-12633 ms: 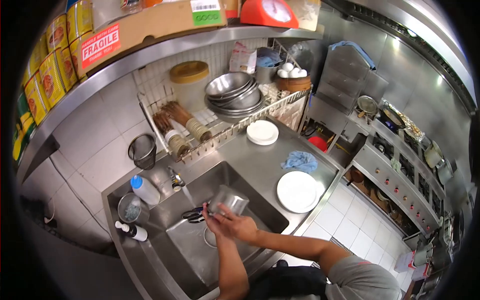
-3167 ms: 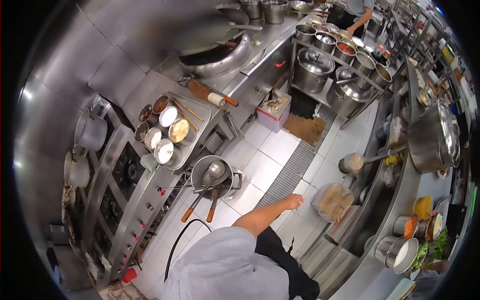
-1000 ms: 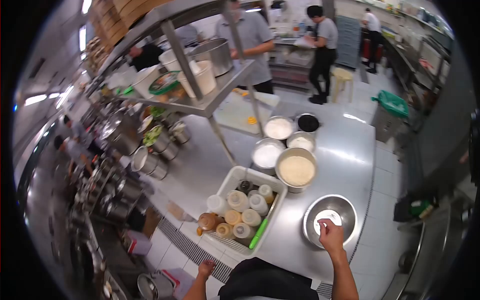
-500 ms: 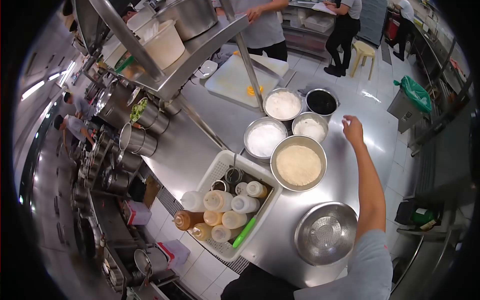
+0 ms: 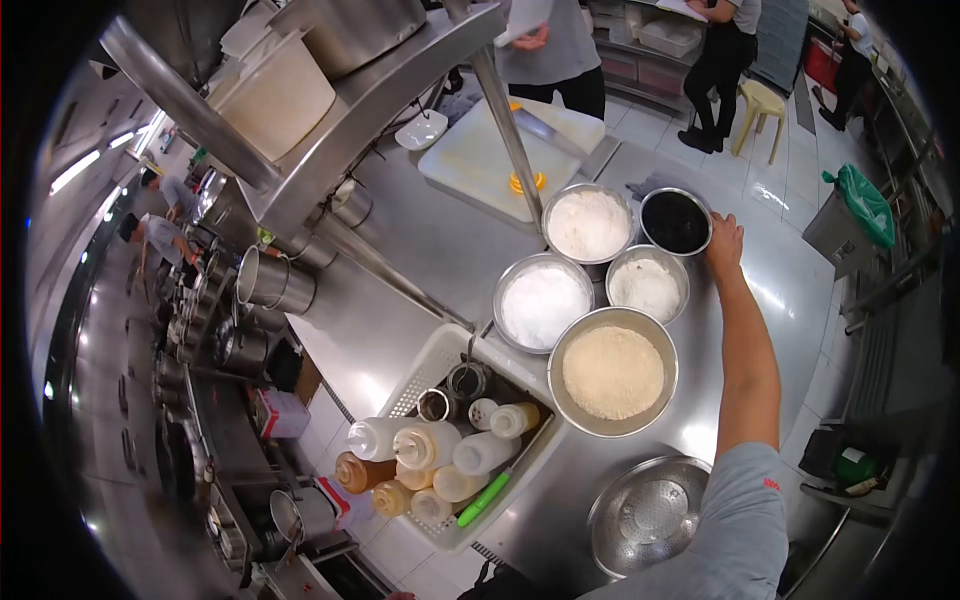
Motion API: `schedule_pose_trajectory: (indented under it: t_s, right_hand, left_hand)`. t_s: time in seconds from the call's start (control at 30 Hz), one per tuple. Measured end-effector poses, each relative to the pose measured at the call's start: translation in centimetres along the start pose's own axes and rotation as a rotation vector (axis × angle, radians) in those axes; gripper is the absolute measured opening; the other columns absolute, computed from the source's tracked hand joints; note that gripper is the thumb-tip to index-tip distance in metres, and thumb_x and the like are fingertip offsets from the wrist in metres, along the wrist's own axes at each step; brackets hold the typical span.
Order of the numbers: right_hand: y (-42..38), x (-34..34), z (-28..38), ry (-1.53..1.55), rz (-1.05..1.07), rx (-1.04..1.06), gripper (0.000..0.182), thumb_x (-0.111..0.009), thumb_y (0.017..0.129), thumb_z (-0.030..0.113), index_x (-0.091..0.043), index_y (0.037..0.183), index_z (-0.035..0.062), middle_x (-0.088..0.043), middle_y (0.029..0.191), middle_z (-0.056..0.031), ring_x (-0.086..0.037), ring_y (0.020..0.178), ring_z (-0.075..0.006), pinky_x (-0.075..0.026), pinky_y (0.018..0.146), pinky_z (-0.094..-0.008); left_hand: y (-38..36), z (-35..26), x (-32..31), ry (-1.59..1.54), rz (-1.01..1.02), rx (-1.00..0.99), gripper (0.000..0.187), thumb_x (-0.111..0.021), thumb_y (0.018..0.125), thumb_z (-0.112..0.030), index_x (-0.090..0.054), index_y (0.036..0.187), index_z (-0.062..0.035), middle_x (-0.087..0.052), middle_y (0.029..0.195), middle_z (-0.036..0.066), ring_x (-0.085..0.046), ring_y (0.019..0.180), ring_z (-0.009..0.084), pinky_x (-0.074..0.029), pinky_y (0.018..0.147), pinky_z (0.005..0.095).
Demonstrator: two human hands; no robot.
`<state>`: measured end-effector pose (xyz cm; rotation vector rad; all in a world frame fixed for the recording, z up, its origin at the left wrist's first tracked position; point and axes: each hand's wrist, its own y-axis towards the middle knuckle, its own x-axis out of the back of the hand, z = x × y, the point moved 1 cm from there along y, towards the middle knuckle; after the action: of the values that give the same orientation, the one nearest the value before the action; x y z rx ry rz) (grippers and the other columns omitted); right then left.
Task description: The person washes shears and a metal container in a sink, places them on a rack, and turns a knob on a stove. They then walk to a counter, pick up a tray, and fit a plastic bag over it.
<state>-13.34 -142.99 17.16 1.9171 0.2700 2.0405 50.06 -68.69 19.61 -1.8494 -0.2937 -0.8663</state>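
Note:
My right hand (image 5: 727,240) grips the right rim of a round metal container with black contents (image 5: 675,222). Close around it stand a metal container of off-white powder (image 5: 588,225), a smaller one of pale powder (image 5: 647,288) and one of bright white powder (image 5: 544,305). Nearer to me is a larger bowl of beige crumbs or powder (image 5: 613,372). A perforated metal colander (image 5: 648,512) sits below my forearm, partly hidden by my sleeve. My left hand does not show.
A white basket (image 5: 540,475) holds several squeeze bottles and a green-handled tool. Beyond are a white cutting board (image 5: 470,165) with a knife (image 5: 548,132), and a metal shelf with posts (image 5: 380,85). A co-worker (image 5: 545,60) stands across the steel table. Other people stand farther off.
My right hand has moved from open air beside the containers to the rim of the one with black contents. The view has shifted, and the co-worker across the table now holds something white.

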Motion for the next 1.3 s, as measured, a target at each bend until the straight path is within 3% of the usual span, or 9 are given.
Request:
schedule_pose_trajectory:
  t_s: [0.13, 0.27, 0.37, 0.5, 0.63, 0.8, 0.93, 1.07, 1.3]
  right_hand:
    - [-2.5, 3.7, -0.6, -0.107, 0.031, 0.022, 0.020, -0.054, 0.071, 0.014, -0.060, 0.090, 0.0120, -0.062, 0.088, -0.0064, -0.052, 0.089, -0.0294, -0.040, 0.071, -0.0421]
    - [-9.5, 8.5, -1.5, -0.138, 0.161, -0.044, 0.029, -0.055, 0.062, 0.007, -0.061, 0.090, 0.0114, -0.063, 0.086, -0.0105, -0.052, 0.090, -0.0323, -0.041, 0.077, -0.0433]
    - [-16.7, 12.3, -1.7, -0.126, 0.299, -0.058, 0.030, -0.053, 0.059, 0.003, -0.060, 0.088, 0.0075, -0.062, 0.084, -0.0118, -0.050, 0.088, -0.0328, -0.039, 0.079, -0.0418]
    - [-24.9, 17.7, -1.1, -0.101, 0.387, 0.004, 0.024, -0.052, 0.058, 0.001, -0.063, 0.079, 0.0059, -0.061, 0.080, -0.0134, -0.051, 0.083, -0.0327, -0.040, 0.076, -0.0408]
    - [-32.9, 19.4, -5.8, -0.068, 0.472, -0.026, 0.025, -0.050, 0.060, 0.001, -0.063, 0.081, 0.0029, -0.061, 0.077, -0.0155, -0.053, 0.072, -0.0354, -0.043, 0.068, -0.0407]
    - [-42.3, 24.9, -10.2, 0.667, 0.690, -0.516, 0.027, -0.050, 0.066, 0.000, -0.061, 0.090, -0.0013, -0.062, 0.077, -0.0061, -0.057, 0.069, -0.0162, -0.042, 0.061, -0.0274]
    - [-45.4, 36.2, 1.1, 1.283, 0.472, -0.721, 0.029, -0.054, 0.069, 0.006, -0.058, 0.095, -0.0049, -0.061, 0.084, -0.0032, -0.056, 0.072, -0.0128, -0.043, 0.065, -0.0237]
    - [-49.0, 41.8, 8.2, 1.358, 0.512, -0.706, 0.031, -0.059, 0.071, 0.014, -0.058, 0.095, -0.0048, -0.062, 0.084, -0.0058, -0.058, 0.072, -0.0136, -0.046, 0.066, -0.0253]
    - [-51.2, 39.3, 20.0, 1.581, 0.426, -0.642, 0.028, -0.059, 0.073, 0.012, -0.057, 0.094, -0.0067, -0.063, 0.086, -0.0075, -0.058, 0.073, -0.0139, -0.045, 0.067, -0.0250]
  left_hand:
    - [-1.0, -7.6, 1.4, -0.106, -0.006, -0.044, 0.027, -0.058, 0.081, -0.026, -0.059, 0.093, -0.0011, -0.061, 0.072, 0.007, -0.054, 0.061, 0.0127, -0.045, 0.055, 0.0280]
    - [-0.1, -5.9, 0.1, -0.237, 0.016, -0.257, 0.031, -0.055, 0.082, -0.028, -0.057, 0.099, -0.0026, -0.060, 0.078, 0.008, -0.055, 0.060, 0.0165, -0.046, 0.053, 0.0305]
    - [2.0, -3.7, -2.1, -0.229, 0.070, -0.031, 0.017, -0.063, 0.076, -0.016, -0.061, 0.088, -0.0046, -0.063, 0.073, 0.005, -0.059, 0.053, 0.0122, -0.047, 0.049, 0.0267]
    - [5.1, 2.1, -4.8, -0.209, 0.201, -0.012, 0.023, -0.060, 0.079, -0.025, -0.062, 0.089, -0.0045, -0.064, 0.077, 0.007, -0.062, 0.066, 0.0131, -0.049, 0.061, 0.0279]
    - [5.4, -1.2, -2.8, -0.190, 0.215, 0.039, 0.021, -0.062, 0.075, -0.018, -0.060, 0.090, -0.0039, -0.064, 0.076, 0.008, -0.062, 0.061, 0.0135, -0.049, 0.060, 0.0276]
    - [10.1, -0.1, -2.3, -0.271, 0.222, -0.089, 0.021, -0.062, 0.074, -0.016, -0.060, 0.091, -0.0033, -0.064, 0.074, 0.007, -0.062, 0.061, 0.0144, -0.049, 0.058, 0.0268]
    - [14.2, 0.9, 0.2, -0.282, 0.272, -0.124, 0.019, -0.062, 0.075, -0.014, -0.060, 0.090, -0.0022, -0.064, 0.075, 0.007, -0.062, 0.062, 0.0142, -0.050, 0.058, 0.0256]
    - [19.7, 2.7, 2.6, -0.402, 0.265, -0.152, 0.017, -0.061, 0.075, -0.012, -0.059, 0.089, -0.0019, -0.063, 0.076, 0.007, -0.061, 0.061, 0.0136, -0.050, 0.055, 0.0249]
    - [23.7, 5.1, 7.8, -0.556, 0.117, -0.191, 0.014, -0.061, 0.075, -0.011, -0.060, 0.088, -0.0042, -0.061, 0.073, 0.006, -0.059, 0.061, 0.0122, -0.048, 0.054, 0.0235]
